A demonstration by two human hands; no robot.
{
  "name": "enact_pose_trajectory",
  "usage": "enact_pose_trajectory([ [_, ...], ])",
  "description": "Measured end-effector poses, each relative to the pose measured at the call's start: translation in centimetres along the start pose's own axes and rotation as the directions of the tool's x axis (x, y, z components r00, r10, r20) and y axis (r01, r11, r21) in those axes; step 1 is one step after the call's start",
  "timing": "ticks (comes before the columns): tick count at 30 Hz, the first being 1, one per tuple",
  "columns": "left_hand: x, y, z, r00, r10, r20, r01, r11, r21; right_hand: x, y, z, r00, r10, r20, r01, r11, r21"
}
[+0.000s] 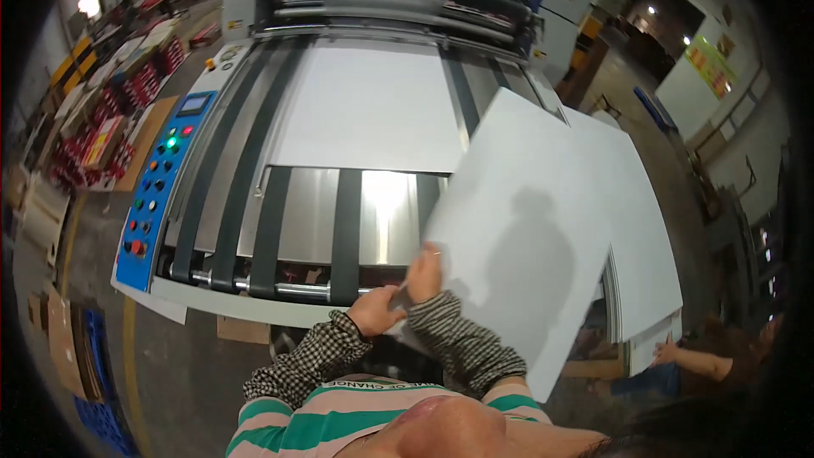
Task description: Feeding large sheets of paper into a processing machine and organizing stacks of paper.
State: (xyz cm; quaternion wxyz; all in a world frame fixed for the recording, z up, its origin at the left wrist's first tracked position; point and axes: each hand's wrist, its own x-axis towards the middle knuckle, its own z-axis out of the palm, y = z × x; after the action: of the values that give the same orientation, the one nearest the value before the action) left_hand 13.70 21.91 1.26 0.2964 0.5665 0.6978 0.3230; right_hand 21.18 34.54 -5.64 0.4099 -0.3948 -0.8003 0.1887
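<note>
A large white sheet (517,237) lies slanted over the right side of a feeding machine, its far corner resting on the machine bed. At its left edge, near the front, my right hand (424,275) is closed on the sheet. Close beside it, my left hand (376,312) is closed at the sheet's near corner; its fingertips are partly hidden. Another white sheet (365,110) lies flat on the machine's dark belts (346,229), reaching toward the rollers (390,4). Under and right of the slanted sheet is a stack of white sheets (640,212).
A blue control panel (157,182) with buttons and a small screen runs along the machine's left side. A co-worker's hand (664,354) touches the stack's near right corner. Boxes and red-and-white goods (106,144) stand at left, with blue pallets (102,424) nearer.
</note>
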Motion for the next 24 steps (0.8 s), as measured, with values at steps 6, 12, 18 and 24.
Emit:
enact_pose_trajectory([
  [6, -4.8, -8.1, -5.4, 0.918, -0.335, -0.214, 0.223, 0.879, -0.42, 1.7, -2.9, 0.8, 0.971, -0.121, 0.206, 0.052, 0.949, 0.312],
  [12, -10.0, -11.0, -10.1, 0.741, -0.612, -0.278, 0.258, 0.641, -0.723, 4.6, 2.2, -1.6, 0.934, 0.158, 0.322, 0.002, 0.895, -0.446],
  [18, -14.0, -10.9, -9.7, 0.757, -0.628, -0.18, 0.286, 0.566, -0.773, 1.3, 0.5, -4.1, 0.872, 0.212, 0.442, 0.008, 0.895, -0.446],
  [24, -19.2, -9.7, -9.1, 0.745, -0.667, 0.004, 0.354, 0.39, -0.85, -4.0, -1.0, -7.0, 0.871, 0.243, 0.428, -0.031, 0.895, -0.446],
])
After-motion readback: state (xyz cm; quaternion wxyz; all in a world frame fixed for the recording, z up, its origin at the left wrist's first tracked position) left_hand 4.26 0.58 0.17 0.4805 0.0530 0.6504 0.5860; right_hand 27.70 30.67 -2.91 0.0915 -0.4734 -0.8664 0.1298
